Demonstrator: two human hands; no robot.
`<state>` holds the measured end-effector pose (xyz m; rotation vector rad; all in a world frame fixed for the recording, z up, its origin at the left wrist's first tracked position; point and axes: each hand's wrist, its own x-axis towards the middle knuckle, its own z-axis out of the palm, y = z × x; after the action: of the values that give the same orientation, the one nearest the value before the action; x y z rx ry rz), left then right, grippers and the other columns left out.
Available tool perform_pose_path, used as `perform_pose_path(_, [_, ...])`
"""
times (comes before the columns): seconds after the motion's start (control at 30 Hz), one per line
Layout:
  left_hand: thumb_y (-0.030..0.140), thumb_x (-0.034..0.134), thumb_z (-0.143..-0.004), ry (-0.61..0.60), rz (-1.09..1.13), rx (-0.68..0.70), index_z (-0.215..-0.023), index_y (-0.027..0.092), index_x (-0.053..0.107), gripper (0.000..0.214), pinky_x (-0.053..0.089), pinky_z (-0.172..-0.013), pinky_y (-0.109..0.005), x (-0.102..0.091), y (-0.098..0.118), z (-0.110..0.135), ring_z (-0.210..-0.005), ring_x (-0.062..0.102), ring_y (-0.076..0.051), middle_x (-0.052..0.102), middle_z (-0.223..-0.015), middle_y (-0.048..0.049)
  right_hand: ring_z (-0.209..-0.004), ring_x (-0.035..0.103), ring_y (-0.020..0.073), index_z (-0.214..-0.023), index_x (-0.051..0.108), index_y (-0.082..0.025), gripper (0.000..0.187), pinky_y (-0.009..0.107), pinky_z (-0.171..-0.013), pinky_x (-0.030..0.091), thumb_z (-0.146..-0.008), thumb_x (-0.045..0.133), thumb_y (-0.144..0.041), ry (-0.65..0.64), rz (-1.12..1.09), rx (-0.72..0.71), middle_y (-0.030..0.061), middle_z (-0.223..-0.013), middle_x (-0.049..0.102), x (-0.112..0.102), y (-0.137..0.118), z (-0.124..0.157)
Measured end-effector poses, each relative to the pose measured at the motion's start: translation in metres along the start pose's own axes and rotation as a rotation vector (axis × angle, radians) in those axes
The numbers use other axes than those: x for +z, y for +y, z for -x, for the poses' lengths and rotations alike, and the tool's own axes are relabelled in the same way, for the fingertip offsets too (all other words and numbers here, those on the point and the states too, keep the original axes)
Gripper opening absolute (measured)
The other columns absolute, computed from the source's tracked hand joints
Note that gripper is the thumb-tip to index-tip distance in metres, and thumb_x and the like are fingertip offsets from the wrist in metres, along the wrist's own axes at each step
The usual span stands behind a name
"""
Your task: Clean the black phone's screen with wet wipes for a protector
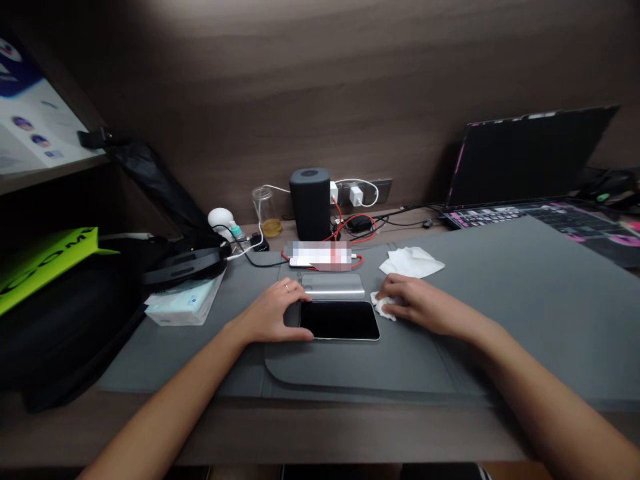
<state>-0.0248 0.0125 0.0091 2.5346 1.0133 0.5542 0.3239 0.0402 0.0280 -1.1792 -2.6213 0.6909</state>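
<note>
A smartphone (341, 320) with a dark screen lies face up on the grey desk mat (350, 370). My left hand (277, 310) grips its left end, thumb along the near edge and fingers at the far edge. Just right of the phone, my right hand (417, 303) pinches a crumpled white tissue (383, 307) down at the mat. Directly behind the phone rests a clear phone case (334, 286). Another white tissue (413, 262), partly folded, lies beyond my right hand.
Behind the case, a blurred-out device (321, 256) has a red cable. A black speaker (311, 203), a glass jar (267, 212) and chargers (356, 195) stand along the wall. A tissue pack (185, 303) lies left; an open laptop (530, 160) stands at the back right.
</note>
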Motion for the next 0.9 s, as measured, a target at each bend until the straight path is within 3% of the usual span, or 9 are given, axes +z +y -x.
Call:
perform_pose_path(0.27, [0.056,0.081,-0.073,-0.020,-0.018,0.024,-0.119,0.022,0.060,0.061,0.047,-0.093,-0.043,-0.002,0.000,0.000,-0.104,0.056,-0.028,0.063,-0.112,-0.0085,-0.087,0.060,0.0231,-0.105,0.071,-0.019,0.037,0.038,-0.081,0.048,-0.101,0.044,-0.044,0.098,0.009,-0.066,0.0099,-0.097,0.060,0.000,-0.014,0.000])
perform_pose_path(0.6, [0.053,0.082,-0.073,-0.025,-0.001,0.002,-0.117,0.022,0.061,0.058,0.047,-0.094,-0.042,-0.001,0.000,0.000,-0.105,0.057,-0.029,0.064,-0.112,-0.0085,-0.081,0.058,0.0187,-0.088,0.067,-0.019,0.033,0.032,-0.074,0.047,-0.103,0.045,-0.038,-0.097,-0.060,-0.137,0.0068,-0.095,0.058,0.007,-0.035,-0.002])
perform_pose_path(0.77, [0.053,0.082,-0.073,-0.020,-0.013,-0.015,-0.115,0.022,0.060,0.057,0.048,-0.091,-0.043,0.000,0.001,0.000,-0.103,0.057,-0.029,0.063,-0.110,-0.0078,-0.078,0.056,0.0184,-0.092,0.064,-0.018,0.028,0.033,-0.072,0.046,-0.102,0.044,-0.035,0.012,0.032,-0.068,0.0071,-0.094,0.055,0.012,-0.038,-0.006])
perform_pose_path(0.9, [0.050,0.082,-0.073,-0.023,-0.007,-0.021,-0.113,0.022,0.059,0.055,0.048,-0.093,-0.043,0.000,0.002,0.000,-0.104,0.057,-0.029,0.063,-0.110,-0.0075,-0.078,0.057,0.0176,-0.086,0.061,-0.019,0.023,0.031,-0.071,0.046,-0.101,0.048,-0.029,-0.078,0.004,-0.103,0.0062,-0.094,0.056,0.009,-0.041,-0.003])
